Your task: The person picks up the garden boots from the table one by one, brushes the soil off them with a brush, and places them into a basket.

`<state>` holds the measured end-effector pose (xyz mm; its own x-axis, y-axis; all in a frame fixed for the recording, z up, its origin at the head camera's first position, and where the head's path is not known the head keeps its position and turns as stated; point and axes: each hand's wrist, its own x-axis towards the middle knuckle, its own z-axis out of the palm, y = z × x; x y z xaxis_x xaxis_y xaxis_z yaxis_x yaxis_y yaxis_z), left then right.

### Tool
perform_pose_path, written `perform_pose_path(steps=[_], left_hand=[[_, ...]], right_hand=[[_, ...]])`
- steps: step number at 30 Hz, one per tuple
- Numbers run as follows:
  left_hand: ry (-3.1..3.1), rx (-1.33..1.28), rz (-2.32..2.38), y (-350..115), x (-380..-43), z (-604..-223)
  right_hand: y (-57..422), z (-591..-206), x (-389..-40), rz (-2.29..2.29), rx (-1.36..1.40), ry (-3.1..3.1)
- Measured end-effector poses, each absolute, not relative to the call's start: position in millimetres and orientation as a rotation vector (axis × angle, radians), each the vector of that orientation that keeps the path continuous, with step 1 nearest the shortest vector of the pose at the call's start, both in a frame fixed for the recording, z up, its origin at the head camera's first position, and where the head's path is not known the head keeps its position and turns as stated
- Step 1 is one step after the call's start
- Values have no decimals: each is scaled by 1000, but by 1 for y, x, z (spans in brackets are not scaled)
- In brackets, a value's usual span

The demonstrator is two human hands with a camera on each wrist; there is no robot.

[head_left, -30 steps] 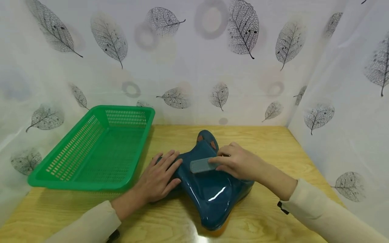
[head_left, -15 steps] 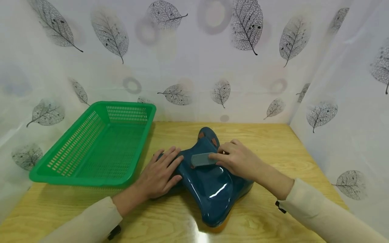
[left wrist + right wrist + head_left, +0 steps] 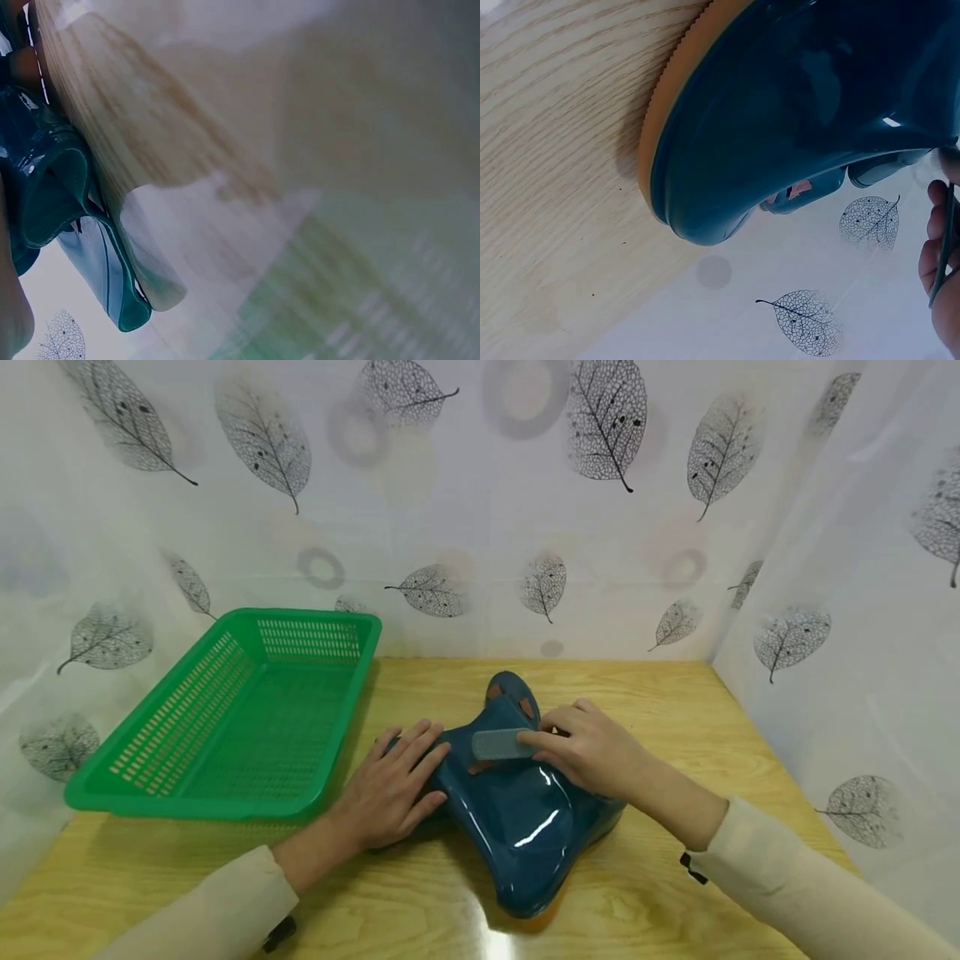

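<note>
A glossy dark blue rubber boot (image 3: 517, 818) with an orange sole (image 3: 649, 150) lies on the table; the ridged sole edge shows in the right wrist view. My left hand (image 3: 393, 789) rests on its left part, fingers fairly straight. The left wrist view shows a teal rubber opening (image 3: 56, 195). My right hand (image 3: 596, 752) pinches the right end of a flat grey-blue strip (image 3: 497, 744) with a rounded end, over the boot's upper side. A small brown patch (image 3: 480, 767) shows below the strip. Behind lies a rounded blue piece (image 3: 510, 683) with brown patches.
A green plastic basket (image 3: 270, 735) with slotted sides stands at the left, its rim close to my left hand. The wooden table (image 3: 652, 693) ends at a white leaf-printed curtain (image 3: 465, 527) at the back and sides.
The strip has lifted slightly towards the back and lies more level, and the brown patch has come into view under it. My left hand stays on the boot. The head view has shifted a little.
</note>
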<state>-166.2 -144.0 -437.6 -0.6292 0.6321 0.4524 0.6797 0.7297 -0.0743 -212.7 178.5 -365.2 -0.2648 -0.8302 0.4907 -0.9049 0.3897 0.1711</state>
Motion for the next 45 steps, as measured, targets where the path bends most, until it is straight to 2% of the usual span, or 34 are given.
perform_pose_path(steps=[7, 36, 45], left_hand=[[-2484, -999, -143, -145, -166, -437], [-2496, -999, -125, -144, -167, -437], [-2501, -996, -120, -144, -167, -437]], right_hand=[[177, -365, -214, 190, 1585, -2106], [174, -375, -214, 85, 1489, -2064], [177, -370, -215, 194, 1475, -2072]])
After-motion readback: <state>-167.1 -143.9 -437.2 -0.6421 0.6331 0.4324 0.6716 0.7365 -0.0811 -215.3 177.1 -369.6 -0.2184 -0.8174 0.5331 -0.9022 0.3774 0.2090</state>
